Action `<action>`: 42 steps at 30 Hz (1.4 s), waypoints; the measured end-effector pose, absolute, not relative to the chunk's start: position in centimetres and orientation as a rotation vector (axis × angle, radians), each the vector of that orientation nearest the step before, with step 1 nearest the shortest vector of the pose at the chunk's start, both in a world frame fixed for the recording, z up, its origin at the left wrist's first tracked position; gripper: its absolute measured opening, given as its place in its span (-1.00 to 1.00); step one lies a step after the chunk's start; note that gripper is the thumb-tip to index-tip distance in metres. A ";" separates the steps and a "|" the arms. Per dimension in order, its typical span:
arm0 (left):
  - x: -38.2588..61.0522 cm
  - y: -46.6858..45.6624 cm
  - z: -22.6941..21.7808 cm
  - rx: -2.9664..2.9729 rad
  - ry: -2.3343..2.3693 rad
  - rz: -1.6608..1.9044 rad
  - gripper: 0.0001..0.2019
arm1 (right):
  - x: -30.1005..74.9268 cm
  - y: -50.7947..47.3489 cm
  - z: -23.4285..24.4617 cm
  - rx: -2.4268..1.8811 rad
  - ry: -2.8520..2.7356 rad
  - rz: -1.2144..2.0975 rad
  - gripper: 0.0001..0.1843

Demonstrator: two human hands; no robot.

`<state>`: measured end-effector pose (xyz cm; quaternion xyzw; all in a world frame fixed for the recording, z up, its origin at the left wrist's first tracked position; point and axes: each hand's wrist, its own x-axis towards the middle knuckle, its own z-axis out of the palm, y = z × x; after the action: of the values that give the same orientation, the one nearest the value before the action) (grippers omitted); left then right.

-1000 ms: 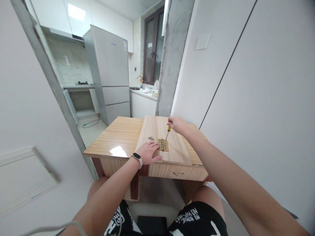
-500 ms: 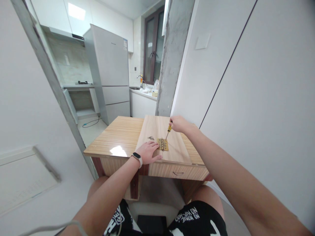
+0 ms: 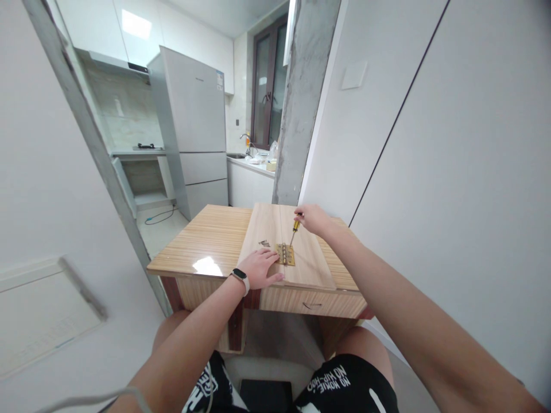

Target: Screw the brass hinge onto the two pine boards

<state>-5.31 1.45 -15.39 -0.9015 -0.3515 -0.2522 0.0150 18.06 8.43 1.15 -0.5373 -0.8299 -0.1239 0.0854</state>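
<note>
In the head view, a rectangular brass-coloured metal hinge (image 3: 284, 254) lies on pale wooden boards (image 3: 262, 223); the left hand (image 3: 258, 268), fingers spread flat, touches its edge. The right hand (image 3: 314, 219) curls its fingers round a yellow-handled screwdriver (image 3: 296, 225). Beneath is a striped wooden desk (image 3: 210, 235), its drawer (image 3: 284, 301) closed, contents hidden; beyond, a silver-grey refrigerator (image 3: 198, 115).

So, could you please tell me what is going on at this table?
A person is working with a screwdriver at a brass-coloured hinge. The right hand grips the screwdriver, its tip down at the far edge of the hinge. The left hand rests on the pale boards, its fingers by the hinge's left side. What look like loose screws lie nearby, and the boards lie on the table.
</note>
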 end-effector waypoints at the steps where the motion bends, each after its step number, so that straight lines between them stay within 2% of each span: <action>1: -5.3 1.5 -15.4 -2.804 -1.094 -0.785 -0.33 | 18.3 8.5 1.0 -1.562 -2.469 -0.367 -0.76; 9: -5.3 1.4 -15.3 -2.805 -1.097 -0.783 -0.34 | 18.7 8.9 1.2 -1.501 -2.544 -0.248 -0.71; 26: -5.3 1.3 -15.5 -2.805 -1.098 -0.784 -0.33 | 18.3 9.6 2.1 -1.712 -2.619 -0.421 -0.78; 37: -5.2 1.2 -15.2 -2.813 -1.099 -0.792 -0.32 | 16.4 8.4 2.3 -2.012 -2.342 -0.370 -0.63; 42: -5.2 1.3 -15.2 -2.817 -1.095 -0.780 -0.32 | 16.7 8.3 2.0 -1.839 -2.433 -0.364 -0.71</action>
<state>-5.17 1.25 -15.20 -0.9024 -0.3508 -0.2499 0.0099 16.67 8.33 2.00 -0.5984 -0.7916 -0.1183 0.0350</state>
